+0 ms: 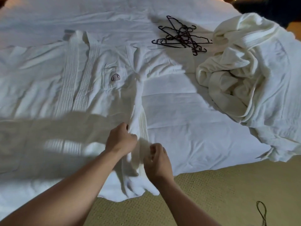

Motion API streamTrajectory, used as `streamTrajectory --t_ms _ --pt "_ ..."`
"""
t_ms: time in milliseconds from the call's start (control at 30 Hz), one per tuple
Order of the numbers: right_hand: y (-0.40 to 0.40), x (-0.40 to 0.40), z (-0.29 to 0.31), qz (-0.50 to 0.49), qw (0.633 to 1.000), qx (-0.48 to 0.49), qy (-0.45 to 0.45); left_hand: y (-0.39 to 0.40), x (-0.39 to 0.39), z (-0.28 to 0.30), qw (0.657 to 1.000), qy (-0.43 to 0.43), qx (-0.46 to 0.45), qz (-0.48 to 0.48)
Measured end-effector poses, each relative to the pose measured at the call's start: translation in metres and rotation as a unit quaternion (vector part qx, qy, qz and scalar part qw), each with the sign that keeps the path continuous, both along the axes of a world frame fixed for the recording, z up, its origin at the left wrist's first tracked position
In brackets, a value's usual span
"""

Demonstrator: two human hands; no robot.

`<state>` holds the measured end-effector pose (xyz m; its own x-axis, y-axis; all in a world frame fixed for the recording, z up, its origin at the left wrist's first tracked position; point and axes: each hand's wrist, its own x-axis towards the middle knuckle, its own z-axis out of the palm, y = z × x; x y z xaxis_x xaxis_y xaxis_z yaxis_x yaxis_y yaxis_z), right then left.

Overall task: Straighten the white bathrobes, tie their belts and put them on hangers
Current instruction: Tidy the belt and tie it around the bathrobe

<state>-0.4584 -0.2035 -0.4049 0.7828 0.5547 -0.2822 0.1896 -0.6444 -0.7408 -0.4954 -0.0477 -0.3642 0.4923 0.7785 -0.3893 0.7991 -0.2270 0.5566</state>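
A white bathrobe [91, 82] lies spread flat on the bed, collar at the far side, with a dark emblem on its chest pocket [115, 77]. Its right edge and belt [138, 111] run toward me in a bunched strip. My left hand [119, 139] is closed on that strip near the bed's front edge. Just right of it, my right hand [157, 159] grips the same bunched cloth lower down. A second white bathrobe [247, 79] lies crumpled in a heap on the right of the bed. Several dark hangers [180, 36] sit piled at the far side.
The bed [187, 121] carries a white sheet and ends at a front edge near my hands. Below it is tan carpet [219, 193]. A thin dark cord loop [261, 212] lies on the carpet at the lower right.
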Motion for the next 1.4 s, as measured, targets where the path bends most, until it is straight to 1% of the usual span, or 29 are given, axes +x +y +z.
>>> streamTrajectory --t_ms 67,100,167,233,300,367,467,500,567,600,633,667,700,733,767,800,833,867,900,933,967,1000,1067,1133,1200,1233,1300,1333,1400 --pt "0.011 0.012 -0.003 -0.015 0.993 -0.026 0.11 -0.004 0.0 0.003 0.999 -0.048 0.0 0.021" --pt "0.014 0.016 -0.005 -0.002 0.99 -0.044 0.135 -0.007 0.0 0.006 0.997 -0.067 0.005 0.03" --pt "0.017 0.019 -0.006 0.033 0.985 -0.09 0.146 -0.012 -0.002 0.012 0.995 -0.093 0.004 0.042" --pt "0.009 0.034 -0.005 -0.002 0.983 -0.074 0.17 -0.014 -0.002 0.015 0.995 -0.094 0.002 0.04" --pt "-0.005 0.059 0.01 -0.107 0.98 -0.003 0.167 -0.014 0.004 0.015 0.996 -0.079 0.009 0.03" --pt "-0.018 0.098 0.034 -0.208 0.959 0.083 0.171 -0.017 0.015 0.009 0.997 -0.08 0.018 0.006" --pt "-0.018 0.173 0.072 -0.252 0.936 0.159 0.19 -0.023 0.037 -0.008 0.994 -0.069 0.008 -0.085" --pt "-0.014 0.196 0.084 -0.268 0.922 0.187 0.205 -0.024 0.044 -0.015 0.99 -0.044 0.018 -0.131" --pt "-0.008 0.229 0.103 -0.301 0.873 0.253 0.287 -0.028 0.057 -0.025 0.98 0.011 0.038 -0.195" --pt "-0.008 0.239 0.111 -0.294 0.844 0.291 0.342 -0.031 0.062 -0.026 0.978 0.029 0.039 -0.201" --pt "-0.01 0.246 0.116 -0.272 0.825 0.313 0.384 -0.033 0.064 -0.027 0.979 0.033 0.038 -0.198" --pt "-0.016 0.25 0.12 -0.233 0.831 0.302 0.405 -0.033 0.065 -0.026 0.98 0.031 0.029 -0.194" --pt "-0.021 0.255 0.116 -0.17 0.881 0.23 0.377 -0.033 0.064 -0.025 0.98 0.024 0.018 -0.194" --pt "-0.027 0.259 0.107 -0.083 0.94 0.1 0.316 -0.031 0.062 -0.025 0.981 0.014 0.003 -0.193" --pt "-0.033 0.262 0.099 0.006 0.973 -0.053 0.224 -0.029 0.058 -0.024 0.981 0.002 -0.013 -0.194" --pt "-0.034 0.266 0.089 0.048 0.979 -0.158 0.118 -0.026 0.053 -0.024 0.981 -0.01 -0.03 -0.192" --pt "-0.035 0.269 0.083 0.035 0.979 -0.2 0.023 -0.024 0.049 -0.023 0.98 -0.025 -0.046 -0.19" --pt "-0.035 0.274 0.08 -0.027 0.979 -0.196 -0.049 -0.022 0.044 -0.024 0.98 -0.041 -0.064 -0.184" --pt "-0.034 0.276 0.085 -0.117 0.97 -0.185 -0.108 -0.022 0.041 -0.022 0.979 -0.064 -0.081 -0.175" --pt "-0.032 0.275 0.086 -0.197 0.945 -0.197 -0.169 -0.021 0.037 -0.022 0.979 -0.088 -0.09 -0.161" --pt "-0.03 0.27 0.09 -0.222 0.922 -0.223 -0.224 -0.019 0.033 -0.021 0.98 -0.114 -0.084 -0.142" --pt "-0.025 0.263 0.09 -0.21 0.914 -0.23 -0.261 -0.017 0.028 -0.021 0.982 -0.136 -0.066 -0.114" --pt "-0.013 0.238 0.081 -0.133 0.923 -0.19 -0.306 -0.011 0.017 -0.021 0.986 -0.162 0.005 -0.039" --pt "0.004 0.199 0.069 -0.04 0.953 -0.123 -0.275 -0.002 0.001 -0.023 0.981 -0.175 0.088 0.008" --pt "0.02 0.15 0.057 0.026 0.984 -0.068 -0.162 0.01 -0.02 -0.031 0.975 -0.162 0.151 0.027" --pt "0.027 0.124 0.052 0.043 0.993 -0.06 -0.093 0.017 -0.034 -0.035 0.975 -0.134 0.174 0.036" --pt "0.033 0.078 0.039 0.024 0.996 -0.081 0.022 0.03 -0.065 -0.042 0.975 -0.067 0.205 0.059" --pt "0.034 0.06 0.032 -0.003 0.992 -0.111 0.06 0.032 -0.08 -0.044 0.973 -0.05 0.21 0.076" --pt "0.032 0.029 0.022 -0.031 0.975 -0.208 0.071 0.029 -0.114 -0.047 0.97 -0.053 0.202 0.126"
